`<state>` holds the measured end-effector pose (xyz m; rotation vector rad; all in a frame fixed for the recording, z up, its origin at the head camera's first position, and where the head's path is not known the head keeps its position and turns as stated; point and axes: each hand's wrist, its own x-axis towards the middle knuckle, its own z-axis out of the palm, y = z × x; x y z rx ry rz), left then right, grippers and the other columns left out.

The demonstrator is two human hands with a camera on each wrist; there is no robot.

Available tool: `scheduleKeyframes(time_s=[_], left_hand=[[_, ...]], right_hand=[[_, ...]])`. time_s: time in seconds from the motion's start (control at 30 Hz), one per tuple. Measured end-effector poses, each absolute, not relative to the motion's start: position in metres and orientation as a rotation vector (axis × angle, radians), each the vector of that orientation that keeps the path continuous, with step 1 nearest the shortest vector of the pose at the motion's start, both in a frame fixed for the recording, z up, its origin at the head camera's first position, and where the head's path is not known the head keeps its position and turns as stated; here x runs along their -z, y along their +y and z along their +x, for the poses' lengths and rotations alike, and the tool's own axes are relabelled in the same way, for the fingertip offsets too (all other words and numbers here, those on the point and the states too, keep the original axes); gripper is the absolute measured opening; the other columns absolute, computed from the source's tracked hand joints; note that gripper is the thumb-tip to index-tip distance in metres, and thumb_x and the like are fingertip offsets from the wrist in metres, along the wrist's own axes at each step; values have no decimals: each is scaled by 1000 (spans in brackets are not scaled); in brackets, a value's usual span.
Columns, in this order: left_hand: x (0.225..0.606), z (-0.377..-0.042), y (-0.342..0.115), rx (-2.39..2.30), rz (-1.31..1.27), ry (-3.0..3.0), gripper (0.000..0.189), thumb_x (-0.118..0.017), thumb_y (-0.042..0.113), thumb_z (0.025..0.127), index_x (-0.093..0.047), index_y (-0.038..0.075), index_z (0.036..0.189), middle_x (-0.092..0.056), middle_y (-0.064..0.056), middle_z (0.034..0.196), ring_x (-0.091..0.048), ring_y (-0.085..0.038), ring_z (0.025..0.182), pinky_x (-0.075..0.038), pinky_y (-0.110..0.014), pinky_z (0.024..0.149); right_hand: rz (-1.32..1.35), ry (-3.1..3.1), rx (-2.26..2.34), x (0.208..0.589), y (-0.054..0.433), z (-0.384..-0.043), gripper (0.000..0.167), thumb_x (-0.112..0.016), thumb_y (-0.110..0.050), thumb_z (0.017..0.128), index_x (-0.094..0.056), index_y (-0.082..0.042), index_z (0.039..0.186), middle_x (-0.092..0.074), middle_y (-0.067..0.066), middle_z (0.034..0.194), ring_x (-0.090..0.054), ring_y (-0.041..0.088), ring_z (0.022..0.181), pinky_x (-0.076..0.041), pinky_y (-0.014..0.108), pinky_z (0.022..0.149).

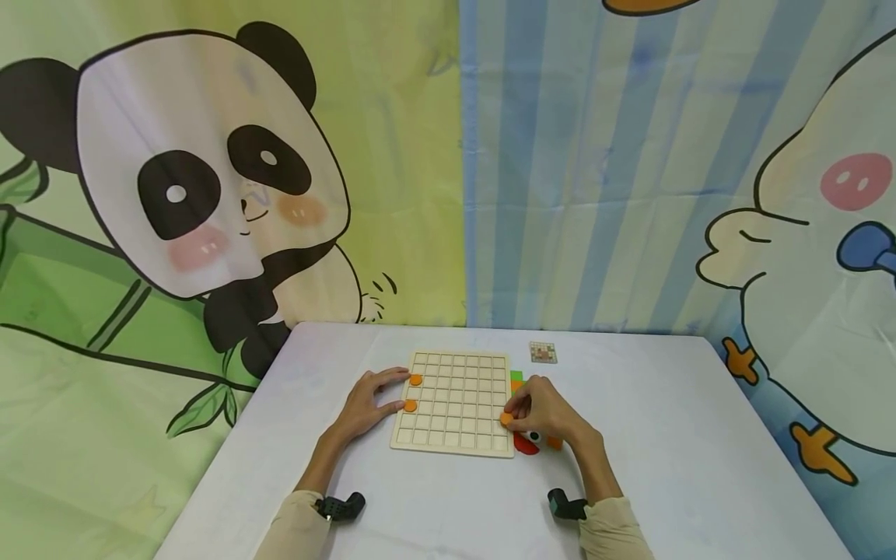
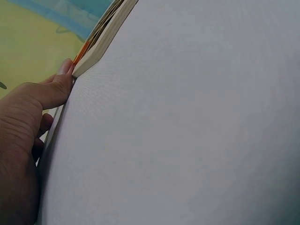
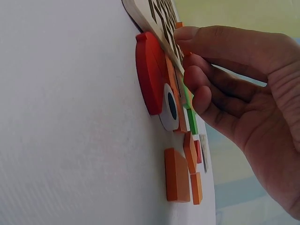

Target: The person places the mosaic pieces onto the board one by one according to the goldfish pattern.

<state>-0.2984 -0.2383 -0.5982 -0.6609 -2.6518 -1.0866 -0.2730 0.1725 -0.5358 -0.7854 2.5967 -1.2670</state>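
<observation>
A pale wooden grid board (image 1: 455,404) lies flat on the table. Two orange rounded pieces, one farther back (image 1: 416,379) and one nearer (image 1: 410,405), sit along its left side. My left hand (image 1: 364,400) rests at that edge, with thumb and forefinger spread apart and their tips right by the two pieces. Over the board's right edge, my right hand (image 1: 546,412) pinches another orange piece (image 1: 506,418) between thumb and forefinger. In the right wrist view, its other fingers curl loosely above a red curved piece (image 3: 149,70) and a white eye piece (image 3: 169,108).
Loose orange blocks (image 3: 176,176) and a green block (image 3: 192,121) lie right of the board, partly hidden by my right hand in the head view. A small patterned card (image 1: 543,352) lies behind them. The white-covered table (image 1: 672,435) meets printed curtains at the back.
</observation>
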Motion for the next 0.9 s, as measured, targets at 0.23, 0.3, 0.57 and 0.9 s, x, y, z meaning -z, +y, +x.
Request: scheduleKeyframes(time_s=[0.23, 0.3, 0.57, 0.9], left_hand=[[597, -298, -237, 1102, -647, -2677, 58, -88, 28, 93, -70, 18, 147, -66, -2, 157, -62, -23, 118, -44, -36, 95], [596, -298, -237, 1102, -645, -2680, 58, -89, 28, 93, -70, 18, 147, -66, -3, 157, -62, -23, 118, -44, -37, 95], [597, -298, -239, 1099, -654, -2664, 56, -88, 27, 94, -71, 14, 146, -67, -5, 156, -60, -23, 111, -42, -36, 91], [598, -297, -239, 1122, -638, -2673, 58, -88, 27, 93, -71, 17, 147, -66, -2, 156, -63, -24, 122, -42, -36, 96]], right_hand=[[-803, 2584, 1282, 537, 166, -273, 16, -93, -3, 82, -85, -1, 95, -79, 4, 82, -69, 9, 67, -60, 26, 64], [-806, 2572, 1282, 537, 163, -272, 15, -92, -2, 83, -85, -2, 96, -80, 5, 84, -70, 10, 68, -60, 26, 64], [-849, 2552, 1282, 534, 151, -272, 15, -90, 0, 83, -84, -2, 97, -80, 9, 90, -70, 11, 72, -60, 26, 68], [-836, 2541, 1294, 538, 138, -274, 14, -90, -2, 84, -84, -3, 96, -80, 5, 87, -71, 9, 72, -60, 25, 68]])
